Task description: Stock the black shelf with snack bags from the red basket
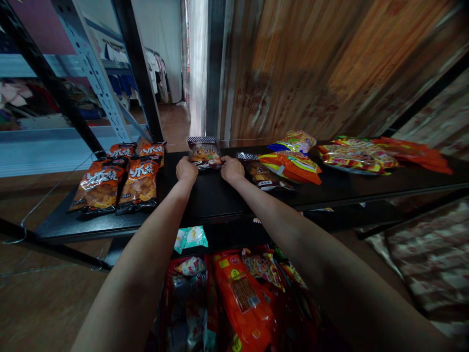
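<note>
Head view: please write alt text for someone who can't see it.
A person's bare left hand and right hand hold a brown plastic snack bag by its sides at a black shelf. Orange-and-black plastic snack bags lie to its left, and multicoloured plastic packets to its right. Below, a long orange-red plastic packet lies among other snacks.

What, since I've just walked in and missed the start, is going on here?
A person's left hand and right hand hold a brown snack bag by its sides at a black shelf's far edge. Four orange bags lie to its left, and colourful bags to its right. Other snack packets sit below the shelf.
</note>
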Demonstrator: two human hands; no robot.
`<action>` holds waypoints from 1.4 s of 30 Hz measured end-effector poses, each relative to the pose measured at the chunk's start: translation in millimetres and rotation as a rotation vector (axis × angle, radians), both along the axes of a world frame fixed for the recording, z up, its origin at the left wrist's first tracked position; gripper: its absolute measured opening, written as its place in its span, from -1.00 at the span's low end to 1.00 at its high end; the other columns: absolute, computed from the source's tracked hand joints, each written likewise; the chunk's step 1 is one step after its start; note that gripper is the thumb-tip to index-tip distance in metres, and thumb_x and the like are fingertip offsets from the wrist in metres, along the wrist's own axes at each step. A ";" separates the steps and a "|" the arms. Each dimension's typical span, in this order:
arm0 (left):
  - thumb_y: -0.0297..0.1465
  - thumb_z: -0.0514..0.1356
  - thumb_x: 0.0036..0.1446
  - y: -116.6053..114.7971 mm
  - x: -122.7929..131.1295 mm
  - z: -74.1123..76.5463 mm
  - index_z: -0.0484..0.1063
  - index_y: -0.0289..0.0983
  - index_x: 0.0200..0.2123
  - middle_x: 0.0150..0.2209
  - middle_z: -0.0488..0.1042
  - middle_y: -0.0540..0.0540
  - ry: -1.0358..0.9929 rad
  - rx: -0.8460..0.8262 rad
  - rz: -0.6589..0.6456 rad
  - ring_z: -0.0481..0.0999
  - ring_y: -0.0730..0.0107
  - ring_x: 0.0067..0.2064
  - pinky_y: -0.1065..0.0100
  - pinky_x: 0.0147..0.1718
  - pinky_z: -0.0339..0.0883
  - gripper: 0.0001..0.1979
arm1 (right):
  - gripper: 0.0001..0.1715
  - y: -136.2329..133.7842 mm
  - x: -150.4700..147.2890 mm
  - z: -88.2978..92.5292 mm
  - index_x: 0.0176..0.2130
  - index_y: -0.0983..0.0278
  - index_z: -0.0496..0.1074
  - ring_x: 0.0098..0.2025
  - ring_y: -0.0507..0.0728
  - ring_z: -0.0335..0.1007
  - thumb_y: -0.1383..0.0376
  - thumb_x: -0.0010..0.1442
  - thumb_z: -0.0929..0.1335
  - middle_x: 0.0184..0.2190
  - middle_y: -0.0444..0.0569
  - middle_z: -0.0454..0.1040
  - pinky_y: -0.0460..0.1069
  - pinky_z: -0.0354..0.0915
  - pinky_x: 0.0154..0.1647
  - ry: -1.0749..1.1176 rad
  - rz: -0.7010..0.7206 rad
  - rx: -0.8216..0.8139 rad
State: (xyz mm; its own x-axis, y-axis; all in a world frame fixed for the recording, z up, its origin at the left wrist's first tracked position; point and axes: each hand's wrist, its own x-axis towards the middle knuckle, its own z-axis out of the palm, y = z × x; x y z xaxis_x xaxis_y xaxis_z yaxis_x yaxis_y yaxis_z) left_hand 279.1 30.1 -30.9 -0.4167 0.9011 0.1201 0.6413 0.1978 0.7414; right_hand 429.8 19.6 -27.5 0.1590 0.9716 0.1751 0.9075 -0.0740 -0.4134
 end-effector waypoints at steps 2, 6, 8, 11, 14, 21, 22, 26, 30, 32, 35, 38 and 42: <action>-0.50 0.12 0.08 -2.6 -0.1 2.9 0.47 -0.19 -0.13 -0.09 0.54 -0.18 0.018 -0.019 0.005 0.50 0.14 -0.03 0.24 -0.12 0.36 -0.72 | -0.56 -1.2 -1.0 0.8 0.05 0.12 0.39 -0.06 0.18 0.43 0.35 0.18 0.25 -0.06 0.05 0.46 0.03 0.28 -0.02 -0.007 -0.005 -0.002; -0.50 0.11 0.09 -8.6 -0.1 8.6 0.47 -0.20 -0.10 -0.07 0.52 -0.22 0.057 -0.055 -0.011 0.49 0.10 -0.02 0.22 -0.12 0.35 -0.70 | -0.60 -4.6 -2.3 1.9 0.02 0.15 0.41 -0.08 0.20 0.44 0.33 0.19 0.24 -0.05 0.10 0.42 0.03 0.29 -0.04 -0.020 0.001 -0.006; -0.50 0.10 0.10 -12.5 0.3 10.6 0.46 -0.21 -0.08 -0.05 0.51 -0.25 0.088 -0.062 -0.006 0.48 0.08 -0.01 0.20 -0.12 0.35 -0.69 | -0.60 -5.7 -2.2 1.9 0.02 0.18 0.42 -0.08 0.21 0.44 0.33 0.20 0.24 -0.05 0.12 0.41 0.03 0.29 -0.04 -0.022 0.008 -0.002; -0.51 0.08 0.12 -17.7 1.2 11.5 0.45 -0.21 -0.05 -0.03 0.49 -0.28 0.130 -0.061 0.020 0.48 0.05 -0.01 0.16 -0.11 0.35 -0.67 | -0.60 -5.2 -1.7 0.5 0.03 0.20 0.41 -0.08 0.20 0.43 0.33 0.20 0.24 -0.06 0.14 0.40 0.02 0.28 -0.04 -0.019 0.005 0.008; -0.53 0.06 0.13 -19.6 1.3 10.3 0.45 -0.23 -0.05 -0.04 0.49 -0.29 0.141 -0.045 0.020 0.48 0.07 -0.01 0.16 -0.11 0.35 -0.66 | -0.59 -3.5 -1.2 -1.7 0.03 0.17 0.40 -0.08 0.19 0.43 0.35 0.19 0.24 -0.07 0.10 0.41 0.02 0.28 -0.04 -0.006 0.005 0.021; -0.56 0.06 0.11 -14.4 -1.4 6.3 0.49 -0.25 -0.11 -0.09 0.52 -0.28 0.167 -0.038 -0.021 0.51 0.11 -0.04 0.21 -0.11 0.37 -0.68 | -0.62 -3.7 0.2 -0.8 0.01 0.20 0.42 -0.07 0.17 0.42 0.33 0.20 0.25 -0.06 0.10 0.43 0.00 0.28 -0.02 0.005 -0.003 0.017; -0.55 0.07 0.11 -14.0 -1.4 5.8 0.50 -0.25 -0.12 -0.10 0.53 -0.27 0.171 -0.040 -0.024 0.51 0.11 -0.05 0.21 -0.11 0.37 -0.69 | -0.62 -4.2 0.4 -0.2 0.01 0.20 0.43 -0.06 0.17 0.42 0.33 0.21 0.25 -0.07 0.10 0.43 0.00 0.27 -0.02 0.005 -0.007 0.015; -0.55 0.06 0.11 -13.9 -0.5 5.1 0.50 -0.24 -0.10 -0.09 0.53 -0.26 0.191 -0.025 -0.041 0.50 0.13 -0.03 0.24 -0.09 0.35 -0.67 | -0.64 -6.5 0.7 1.8 -0.01 0.23 0.44 -0.06 0.18 0.42 0.32 0.21 0.25 -0.07 0.13 0.43 0.00 0.28 -0.02 -0.004 -0.004 0.014; -0.54 0.08 0.10 -13.7 -0.1 6.0 0.50 -0.21 -0.10 -0.10 0.54 -0.22 0.182 -0.038 -0.044 0.50 0.15 -0.03 0.25 -0.09 0.35 -0.67 | -0.64 -7.0 1.0 3.4 -0.02 0.25 0.44 -0.05 0.19 0.42 0.33 0.19 0.26 -0.08 0.13 0.44 0.00 0.28 -0.01 -0.013 0.004 0.000; -0.54 0.09 0.11 -12.9 0.2 6.1 0.50 -0.22 -0.08 -0.09 0.54 -0.23 0.179 -0.038 -0.046 0.50 0.14 -0.03 0.25 -0.09 0.35 -0.67 | -0.63 -6.3 1.6 3.8 -0.01 0.25 0.44 -0.05 0.19 0.42 0.34 0.19 0.27 -0.07 0.14 0.44 0.00 0.28 -0.01 -0.019 0.001 -0.006; -0.55 0.08 0.11 -11.5 1.2 5.2 0.48 -0.22 -0.05 -0.08 0.53 -0.24 0.181 -0.036 -0.048 0.50 0.13 -0.03 0.24 -0.09 0.34 -0.64 | -0.63 -4.7 2.8 3.5 -0.01 0.26 0.44 -0.03 0.19 0.41 0.34 0.19 0.26 -0.06 0.14 0.43 0.00 0.29 0.00 -0.024 0.001 -0.008; -0.55 0.09 0.11 -11.1 2.2 4.1 0.49 -0.20 -0.07 -0.10 0.54 -0.23 0.184 -0.031 -0.046 0.50 0.13 -0.04 0.24 -0.10 0.35 -0.65 | -0.63 -2.9 3.7 2.6 -0.02 0.27 0.45 -0.02 0.18 0.41 0.35 0.18 0.26 -0.04 0.14 0.43 0.00 0.28 0.01 -0.029 -0.002 -0.007; -0.56 0.07 0.11 -12.0 2.8 4.0 0.50 -0.21 -0.10 -0.11 0.54 -0.24 0.194 -0.019 -0.051 0.51 0.15 -0.05 0.24 -0.10 0.35 -0.66 | -0.62 -2.3 4.1 2.2 -0.01 0.27 0.44 -0.01 0.19 0.40 0.37 0.18 0.25 -0.04 0.15 0.43 0.01 0.28 0.01 -0.034 -0.007 -0.016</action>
